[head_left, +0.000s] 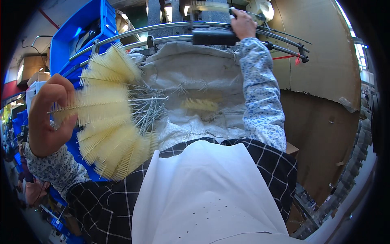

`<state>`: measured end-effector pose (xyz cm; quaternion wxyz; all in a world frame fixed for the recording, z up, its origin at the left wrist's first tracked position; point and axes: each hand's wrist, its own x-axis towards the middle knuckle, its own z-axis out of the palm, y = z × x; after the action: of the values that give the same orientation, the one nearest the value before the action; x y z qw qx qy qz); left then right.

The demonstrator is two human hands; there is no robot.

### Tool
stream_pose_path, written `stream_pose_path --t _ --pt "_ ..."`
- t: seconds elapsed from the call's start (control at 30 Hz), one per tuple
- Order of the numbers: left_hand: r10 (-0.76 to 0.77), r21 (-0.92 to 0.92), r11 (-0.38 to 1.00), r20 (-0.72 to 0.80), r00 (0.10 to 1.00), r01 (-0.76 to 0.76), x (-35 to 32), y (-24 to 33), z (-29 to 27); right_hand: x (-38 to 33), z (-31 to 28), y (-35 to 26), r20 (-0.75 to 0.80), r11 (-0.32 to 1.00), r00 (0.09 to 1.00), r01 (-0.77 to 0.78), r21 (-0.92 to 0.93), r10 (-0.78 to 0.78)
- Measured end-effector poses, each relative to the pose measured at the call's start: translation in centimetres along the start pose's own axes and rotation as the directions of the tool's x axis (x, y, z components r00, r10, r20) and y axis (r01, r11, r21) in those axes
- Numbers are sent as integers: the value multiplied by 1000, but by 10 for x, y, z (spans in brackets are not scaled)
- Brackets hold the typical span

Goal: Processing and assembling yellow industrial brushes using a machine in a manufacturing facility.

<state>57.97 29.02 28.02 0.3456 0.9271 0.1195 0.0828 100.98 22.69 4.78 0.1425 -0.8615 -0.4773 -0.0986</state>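
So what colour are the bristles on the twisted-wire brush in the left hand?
The bristles are pale yellow, best seen in the head view.

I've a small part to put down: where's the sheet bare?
The sheet looks bare in its upper middle, below the rails, and between the lone yellow brush and right sleeve. Its left is crowded with wire stems.

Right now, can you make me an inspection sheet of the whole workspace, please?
Surface: wrinkled whitish sheet.
Job's things: yellow brushes heaped at left, wire stems pointing mostly right.
Clutter: one bristly yellow piece apart on the sheet.
Hands: left hand holds a brush; right hand at a blurred dark carriage by metal rails.
Cables: nothing seen for certain.
Surroundings: blue bin upper left; cardboard right.
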Motion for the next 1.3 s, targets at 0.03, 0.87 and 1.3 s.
stream_pose_path --t 0.03,0.87,1.3 --pt "-12 0 1000 -8 1000 12 -4 1 0 3 1 10 -11 999 1000 30 12 -30" --pt "88 -190 978 36 995 -79 75 -12 76 -129 -124 -117 361 53 510 -522 851 -780" --pt "-444 289 892 431 785 346 5 -21 35 -17 -43 -25 -96 977 975 206 60 -200"
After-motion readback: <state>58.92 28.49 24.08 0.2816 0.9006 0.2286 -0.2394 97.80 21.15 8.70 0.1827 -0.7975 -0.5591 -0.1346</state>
